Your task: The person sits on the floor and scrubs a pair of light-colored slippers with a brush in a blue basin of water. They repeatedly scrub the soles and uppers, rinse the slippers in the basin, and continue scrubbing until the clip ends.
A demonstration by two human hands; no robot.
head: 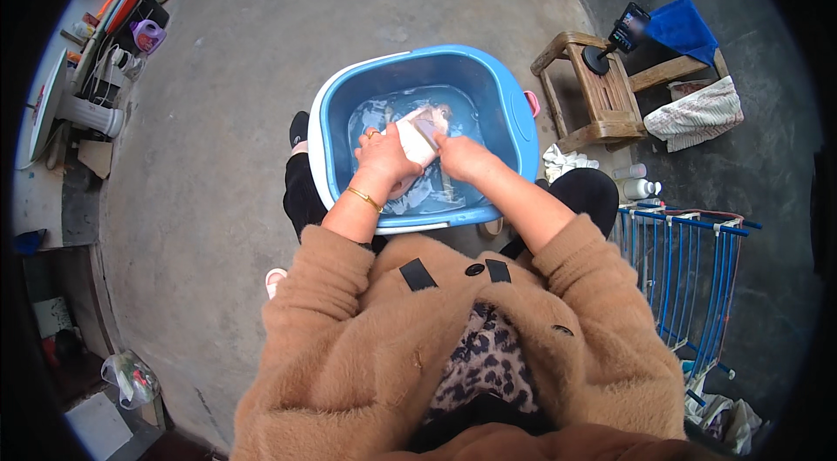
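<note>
A blue plastic basin [516, 108] with a white outer edge stands between my knees, with water in its bottom. Over the water, my left hand [386, 157] is closed around a white and pinkish object [416, 142], perhaps a shoe; its exact kind is not clear. A gold ring and a gold bracelet are on that hand and wrist. From the right, my right hand [461, 157] grips a small flat greyish-purple piece [428, 131] that lies against the white object. Its kind cannot be told. The fingers of both hands partly cover what they hold.
At the right is a wooden chair [605, 94] bearing a phone [629, 27] on a stand, with a blue cloth [683, 29] behind. Bottles [637, 189] and a blue drying rack [693, 291] stand near my right knee. A purple jug [148, 36] and a plastic bag [131, 379] are at the left.
</note>
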